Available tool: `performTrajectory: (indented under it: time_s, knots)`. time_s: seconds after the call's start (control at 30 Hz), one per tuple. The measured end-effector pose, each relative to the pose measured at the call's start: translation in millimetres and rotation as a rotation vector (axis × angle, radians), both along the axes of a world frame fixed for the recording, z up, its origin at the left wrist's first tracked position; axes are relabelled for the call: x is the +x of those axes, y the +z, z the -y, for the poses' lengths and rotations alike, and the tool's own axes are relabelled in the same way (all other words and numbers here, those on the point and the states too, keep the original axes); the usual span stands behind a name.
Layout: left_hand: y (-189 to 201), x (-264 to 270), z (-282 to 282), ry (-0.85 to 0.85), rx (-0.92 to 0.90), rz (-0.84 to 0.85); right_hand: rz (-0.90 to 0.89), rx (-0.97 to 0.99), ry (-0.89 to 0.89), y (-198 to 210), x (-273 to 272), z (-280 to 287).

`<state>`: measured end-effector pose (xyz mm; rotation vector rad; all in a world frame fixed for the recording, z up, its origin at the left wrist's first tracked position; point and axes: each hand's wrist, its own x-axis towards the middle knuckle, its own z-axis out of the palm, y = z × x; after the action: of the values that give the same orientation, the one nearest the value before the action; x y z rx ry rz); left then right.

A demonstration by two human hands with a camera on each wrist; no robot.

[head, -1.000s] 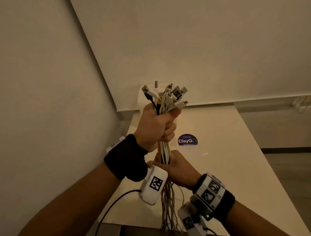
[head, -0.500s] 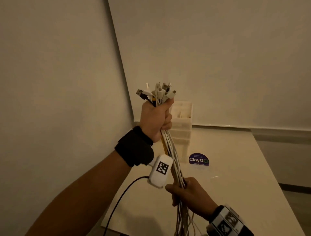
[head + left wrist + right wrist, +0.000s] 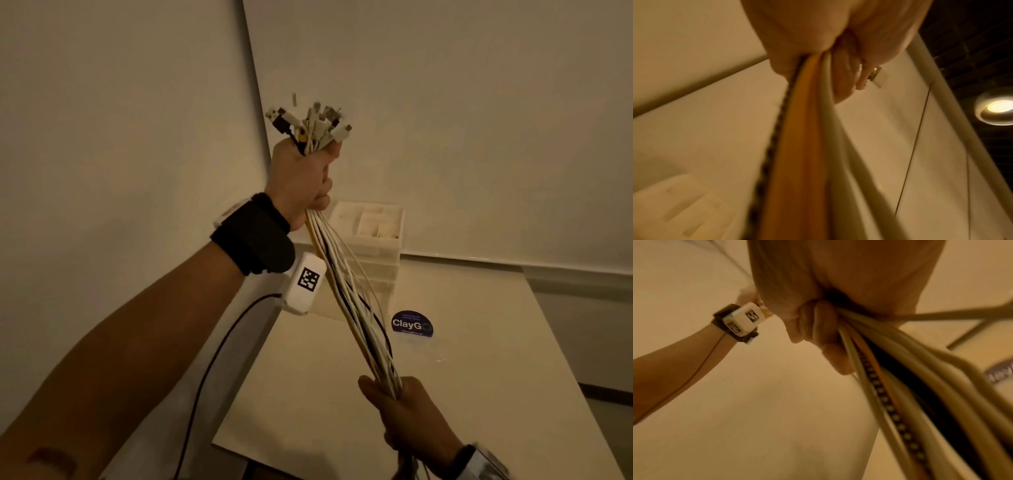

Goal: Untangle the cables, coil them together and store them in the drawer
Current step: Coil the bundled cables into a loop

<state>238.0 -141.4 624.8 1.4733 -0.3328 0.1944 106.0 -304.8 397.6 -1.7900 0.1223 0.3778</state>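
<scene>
Above the tabletop [image 3: 462, 394], the bundle of cables [image 3: 356, 301] is now drawn out into a long, nearly straight run between 2 fists. Compared with 1 second ago, when the right hand [image 3: 407, 414] sat just under the left hand [image 3: 301, 178], the 2 are now well apart: the left has been raised toward the wall corner and the right has been slid down the strands. This is judged to be a combing stroke, by which the cables are being straightened and aligned; coiling has not yet begun, and nothing has been stored.

The left hand is closed tightly round the bundle just below the connector ends [image 3: 311, 123], which fan out above the fist. In the left wrist view a yellow cable [image 3: 797, 146], a braided one and white ones are seen leaving the curled fingers [image 3: 846, 78]. The right hand is likewise wrapped round the strands lower down, its fingers [image 3: 816, 331] curled about them; whether the grip is loose enough for sliding cannot be told. Below it the cables pass out of view.

Behind the bundle, the white drawer unit [image 3: 373, 246] stands on the tabletop against the wall, with a round sticker [image 3: 411, 323] nearby.
</scene>
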Motion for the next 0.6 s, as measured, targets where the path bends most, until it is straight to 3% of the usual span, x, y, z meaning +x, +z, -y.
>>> performTrajectory:
  time_s: [0.1, 0.2, 0.3, 0.47, 0.6]
  knots:
    - [-11, 3, -22, 0.047, 0.104, -0.021, 0.048, -0.11, 0.023, 9, -1, 17]
    - [-18, 4, -36, 0.077, 0.093, -0.029, 0.031, -0.185, 0.085, 15, -4, 19]
    - [-19, 7, -44, 0.155, -0.027, -0.049, 0.042, -0.208, 0.11, 12, -9, 12]
    - [-41, 26, -62, 0.36, -0.267, -0.201, 0.276, -0.439, 0.175, 28, -17, 10]
    - [-67, 39, -77, 0.406, -0.355, -0.395, 0.227, -0.566, 0.305, 37, -25, 6]
